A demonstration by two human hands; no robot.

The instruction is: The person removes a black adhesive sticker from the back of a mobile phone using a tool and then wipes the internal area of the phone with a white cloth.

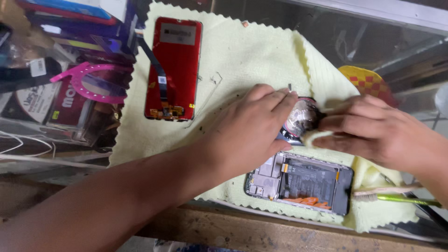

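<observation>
My left hand (252, 128) presses down on a small dark phone part (301, 119) with a shiny, smeared surface, holding it on the pale yellow cloth (242, 51). My right hand (373, 133) pinches a fold of that cloth against the part's right side. Just below both hands lies an opened phone body (303, 182) with its battery and boards exposed. A red screen panel (173, 67) with a black ribbon cable lies face down at the cloth's upper left.
A cluttered pile of boxes, a pink ring-shaped piece (91, 77) and discs sits at left. A brush and a green-handled tool (401, 198) lie at right, by a red-and-yellow checked item (368, 81). The wooden counter edge (261, 231) runs along the bottom.
</observation>
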